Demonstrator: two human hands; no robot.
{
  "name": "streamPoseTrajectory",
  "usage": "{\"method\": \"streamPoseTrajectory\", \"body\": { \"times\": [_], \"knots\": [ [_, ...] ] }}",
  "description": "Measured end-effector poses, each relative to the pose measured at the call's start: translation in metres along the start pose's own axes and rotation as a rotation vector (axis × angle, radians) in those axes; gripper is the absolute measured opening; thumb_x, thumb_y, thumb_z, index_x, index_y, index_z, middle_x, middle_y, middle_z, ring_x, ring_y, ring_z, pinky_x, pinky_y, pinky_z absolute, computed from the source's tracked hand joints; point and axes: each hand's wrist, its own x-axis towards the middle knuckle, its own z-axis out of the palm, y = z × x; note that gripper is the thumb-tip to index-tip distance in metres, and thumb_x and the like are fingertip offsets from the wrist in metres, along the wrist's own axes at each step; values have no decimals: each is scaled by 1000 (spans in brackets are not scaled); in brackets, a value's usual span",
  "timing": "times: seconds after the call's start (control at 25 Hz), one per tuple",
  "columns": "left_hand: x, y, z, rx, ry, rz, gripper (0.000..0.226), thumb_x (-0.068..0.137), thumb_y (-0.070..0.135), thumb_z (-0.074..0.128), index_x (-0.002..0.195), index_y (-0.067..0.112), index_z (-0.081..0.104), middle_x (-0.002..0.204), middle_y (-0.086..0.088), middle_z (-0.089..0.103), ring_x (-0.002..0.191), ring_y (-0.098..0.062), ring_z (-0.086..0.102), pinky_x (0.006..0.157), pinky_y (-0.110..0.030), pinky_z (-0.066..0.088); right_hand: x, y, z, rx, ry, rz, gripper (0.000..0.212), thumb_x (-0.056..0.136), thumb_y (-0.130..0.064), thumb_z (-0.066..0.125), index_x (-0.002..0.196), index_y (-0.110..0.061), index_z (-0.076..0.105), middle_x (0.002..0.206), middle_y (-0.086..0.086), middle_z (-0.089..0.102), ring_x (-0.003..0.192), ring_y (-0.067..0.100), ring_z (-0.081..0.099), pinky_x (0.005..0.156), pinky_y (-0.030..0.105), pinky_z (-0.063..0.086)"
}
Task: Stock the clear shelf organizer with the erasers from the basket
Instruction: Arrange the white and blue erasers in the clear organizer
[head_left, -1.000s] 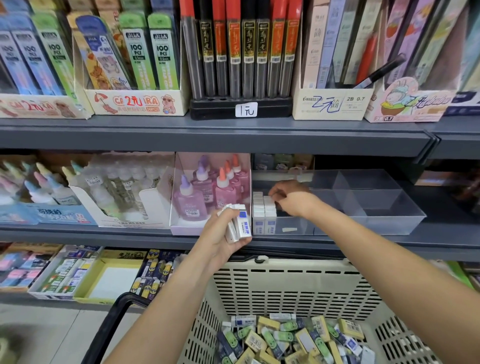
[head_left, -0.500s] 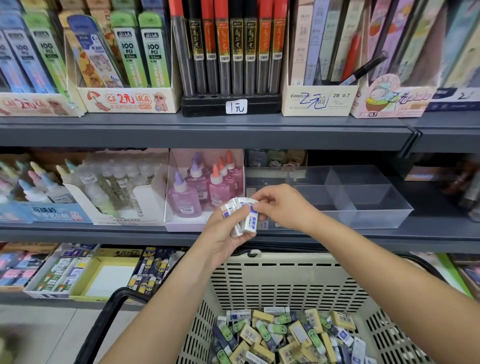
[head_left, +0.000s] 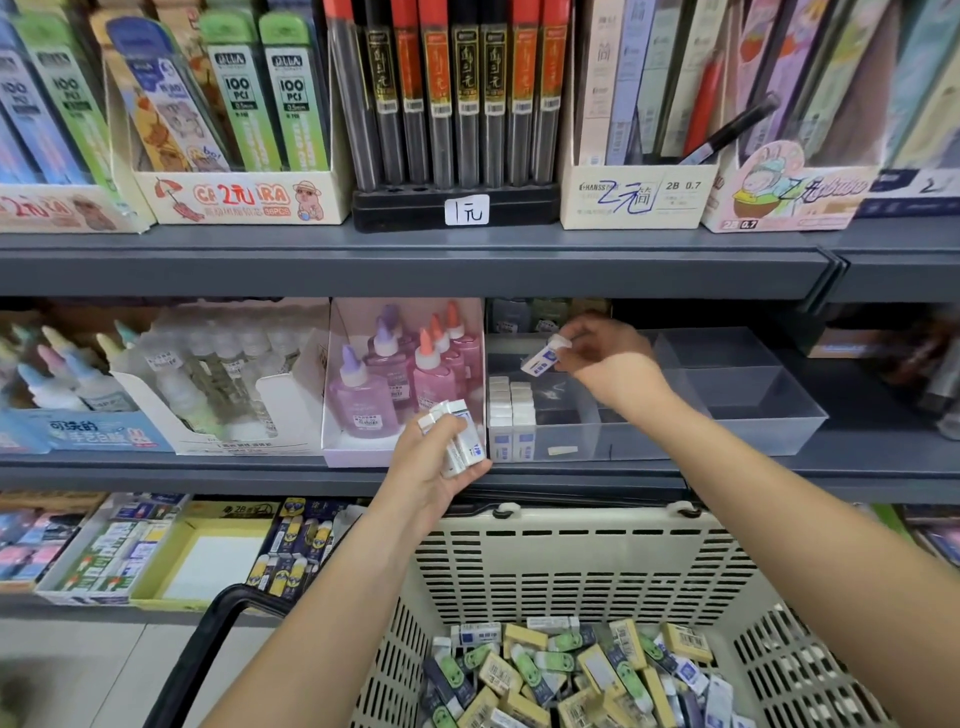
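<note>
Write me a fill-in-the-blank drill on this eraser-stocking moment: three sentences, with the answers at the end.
1. The right hand pinches ____ eraser above the clear organizer.
2. The stocked erasers stand in rows at the organizer's ____ end.
3. The left hand grips a bundle of erasers ____ the basket.

Answers: one; left; above
</note>
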Motion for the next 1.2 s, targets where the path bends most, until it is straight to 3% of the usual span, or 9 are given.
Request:
{"method": "streamPoseTrajectory", "body": {
  "times": [0.2,0.4,0.56,0.64,0.8,1.08,1.2],
  "knots": [
    [4,-1,-3,-53,2,-10,13,86,7,56,96,14,54,85,-15,64,80,-30,61,50,-29,53,9,-7,15,-301,-136,-115,10,88,-19,58,95,-25,58,95,-4,65,86,15,60,77,19,43],
    [3,-2,-4,-72,-9,-15,11,87,6,55,95,13,54,88,-17,64,79,-30,61,50,-29,53,12,-4,31,-452,-250,-114,19,95,-21,48,112,-20,57,115,5,64,99,24,60,84,28,46],
    [3,-1,-4,-77,-26,-20,11,88,6,54,97,13,53,88,-17,64,77,-29,62,51,-29,54,14,-1,35,-520,-265,-129,11,94,-17,47,97,-25,53,107,3,64,87,21,55,75,28,45],
    [3,-1,-4,-80,-27,-23,11,88,6,54,96,12,54,85,-16,64,76,-28,62,51,-29,53,13,2,38,-566,-278,-140,14,94,-15,43,101,-21,54,106,5,64,87,23,55,75,29,47],
    [3,-2,-3,-79,-24,-20,10,88,7,54,97,12,53,87,-17,63,79,-29,61,51,-29,54,7,9,39,-483,-298,-80,18,94,-13,42,111,-15,47,91,3,52,69,14,47,59,24,37],
    [-3,0,-2,-55,-24,-17,12,88,7,55,98,12,52,87,-16,64,81,-29,61,52,-30,55,8,2,35,-569,-364,-45,20,94,-15,42,112,-7,49,105,12,59,85,25,55,71,30,45],
    [-7,5,0,-51,-16,-20,12,89,7,54,99,12,52,88,-16,64,81,-30,61,52,-30,55,6,-1,35,-604,-361,-38,19,92,-14,42,104,-5,54,100,14,61,79,26,55,67,29,45]
  ]
}}
